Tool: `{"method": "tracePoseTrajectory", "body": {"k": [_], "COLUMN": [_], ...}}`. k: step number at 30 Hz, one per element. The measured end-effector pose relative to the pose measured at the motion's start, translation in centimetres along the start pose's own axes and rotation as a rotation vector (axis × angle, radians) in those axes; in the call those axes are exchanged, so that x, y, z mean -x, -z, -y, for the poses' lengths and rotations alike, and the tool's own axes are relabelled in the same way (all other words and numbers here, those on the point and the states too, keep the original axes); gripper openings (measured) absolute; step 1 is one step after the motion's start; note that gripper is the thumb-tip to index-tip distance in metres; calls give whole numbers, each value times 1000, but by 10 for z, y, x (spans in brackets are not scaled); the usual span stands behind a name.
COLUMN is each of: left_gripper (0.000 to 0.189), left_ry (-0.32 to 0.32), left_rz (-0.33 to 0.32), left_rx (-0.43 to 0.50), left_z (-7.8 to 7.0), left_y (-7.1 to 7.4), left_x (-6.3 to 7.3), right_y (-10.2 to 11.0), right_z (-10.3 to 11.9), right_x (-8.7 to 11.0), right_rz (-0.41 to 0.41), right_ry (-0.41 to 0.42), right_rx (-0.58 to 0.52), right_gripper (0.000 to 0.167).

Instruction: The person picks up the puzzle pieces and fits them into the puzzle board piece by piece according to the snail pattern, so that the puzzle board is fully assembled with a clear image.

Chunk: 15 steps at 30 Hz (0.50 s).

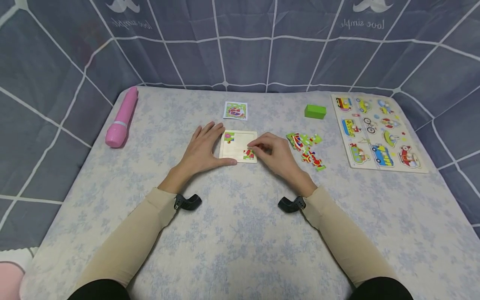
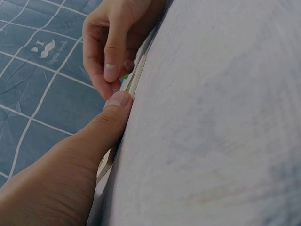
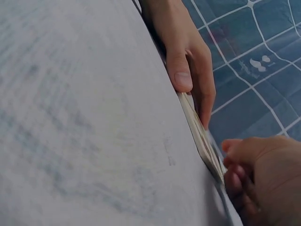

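Observation:
My left hand (image 1: 204,148) lies with spread fingers around the left side of a small wooden puzzle tray (image 1: 236,158). Its thumb rests at the tray's near edge, as the left wrist view also shows. One green puzzle piece (image 1: 229,136) with a pink shape sits in the tray's far left corner. Over the right side, my right hand (image 1: 275,152) has curled fingers and pinches at a red-and-green puzzle piece (image 1: 248,154) in the near right corner. Its thumb and fingers partly hide that piece. Several loose puzzle pieces (image 1: 308,157) lie just right of this hand.
Behind the tray lies a small picture card (image 1: 235,111). A green block (image 1: 315,111) is at the back right, beside a large vehicle puzzle board (image 1: 382,133). A pink microphone-shaped object (image 1: 121,118) lies at the far left. Grey-blue checked cloth (image 1: 247,62) hangs behind the table.

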<state>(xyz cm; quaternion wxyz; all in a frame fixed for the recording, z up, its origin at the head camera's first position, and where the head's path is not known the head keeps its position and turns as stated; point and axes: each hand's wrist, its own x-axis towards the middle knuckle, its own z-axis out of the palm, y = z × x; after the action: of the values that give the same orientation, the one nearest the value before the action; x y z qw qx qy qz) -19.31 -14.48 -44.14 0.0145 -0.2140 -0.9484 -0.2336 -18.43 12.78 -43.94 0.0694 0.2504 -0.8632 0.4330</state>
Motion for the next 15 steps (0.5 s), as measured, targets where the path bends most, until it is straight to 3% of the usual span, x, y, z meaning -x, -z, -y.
{"method": "tracePoseTrajectory", "body": {"k": [7,11,15], "left_gripper": [117,117,118], "left_ry": [6,9,2], "left_rz": [-11,-10,-9], "left_rx": [5,8,4], "left_z": [0,0,0], "left_y": [0,-1,-2], "left_x": [0,-1,-2], "right_y": [27,54,87], "right_z": [-8,-18,-30], "right_x": [-5,-4,1], "right_rz": [-105,-175,-194], "right_ry": [-61,-96,-198], "right_rx": [1,23,44], "right_gripper": [15,16,18]}}
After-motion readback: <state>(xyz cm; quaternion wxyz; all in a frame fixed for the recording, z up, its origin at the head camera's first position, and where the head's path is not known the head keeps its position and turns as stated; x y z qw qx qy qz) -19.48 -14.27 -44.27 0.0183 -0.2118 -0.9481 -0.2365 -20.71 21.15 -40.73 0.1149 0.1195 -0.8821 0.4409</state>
